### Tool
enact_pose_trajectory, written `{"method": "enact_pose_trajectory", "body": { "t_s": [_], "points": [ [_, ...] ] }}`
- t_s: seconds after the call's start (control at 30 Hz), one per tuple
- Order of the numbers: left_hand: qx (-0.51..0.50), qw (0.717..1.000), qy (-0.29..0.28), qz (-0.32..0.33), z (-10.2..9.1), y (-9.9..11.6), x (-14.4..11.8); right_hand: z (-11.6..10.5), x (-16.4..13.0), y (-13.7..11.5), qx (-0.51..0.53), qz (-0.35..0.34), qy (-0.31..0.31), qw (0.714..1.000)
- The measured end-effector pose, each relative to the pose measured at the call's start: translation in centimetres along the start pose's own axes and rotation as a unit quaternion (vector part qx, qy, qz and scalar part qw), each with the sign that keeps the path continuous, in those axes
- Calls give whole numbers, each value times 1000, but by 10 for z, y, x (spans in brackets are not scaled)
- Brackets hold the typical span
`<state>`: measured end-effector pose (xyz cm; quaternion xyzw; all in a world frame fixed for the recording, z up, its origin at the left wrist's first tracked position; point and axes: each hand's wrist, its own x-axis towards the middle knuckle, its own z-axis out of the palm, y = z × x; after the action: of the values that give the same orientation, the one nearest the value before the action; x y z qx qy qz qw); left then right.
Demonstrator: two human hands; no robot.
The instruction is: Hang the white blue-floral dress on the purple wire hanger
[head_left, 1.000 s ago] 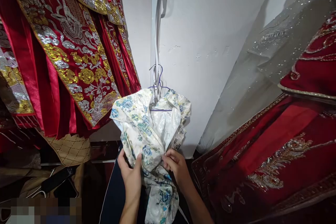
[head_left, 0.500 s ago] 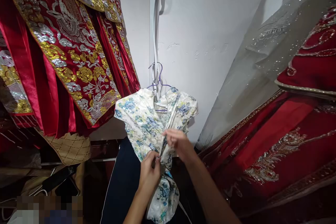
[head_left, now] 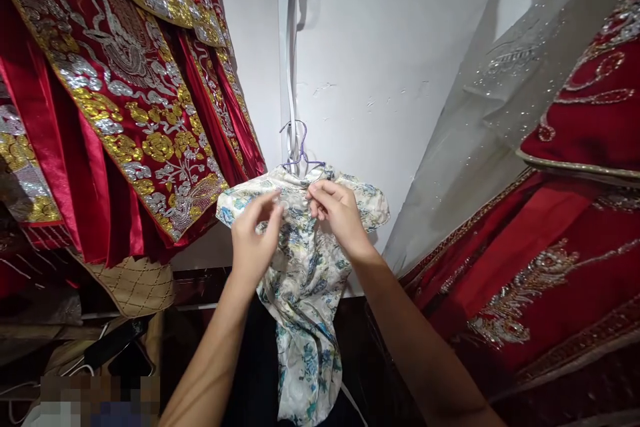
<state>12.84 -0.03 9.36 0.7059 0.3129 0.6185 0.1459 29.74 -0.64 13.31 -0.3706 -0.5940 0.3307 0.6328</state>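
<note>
Just below the purple hanger (head_left: pixel 302 159), the floral dress (head_left: pixel 305 280) hangs against the white wall (head_left: pixel 380 47), between red embroidered robes (head_left: pixel 125 100). Both the left hand (head_left: pixel 254 237) and right hand (head_left: pixel 336 213) pinch the cloth at its collar, fingers closed on the fabric. Fastening there likely goes best with both edges held level and taut under the hanger.
</note>
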Motion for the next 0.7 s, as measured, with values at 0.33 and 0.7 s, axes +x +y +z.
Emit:
{"method": "enact_pose_trajectory", "body": {
  "t_s": [0.33, 0.7],
  "points": [
    [46, 993, 49, 94, -3, 1, 65, 6, -18, 77, 21, 83, 82, 993],
    [-433, 738, 311, -414, -37, -113, -51, 20, -113, 92, 37, 165, 41, 985]
  ]
}}
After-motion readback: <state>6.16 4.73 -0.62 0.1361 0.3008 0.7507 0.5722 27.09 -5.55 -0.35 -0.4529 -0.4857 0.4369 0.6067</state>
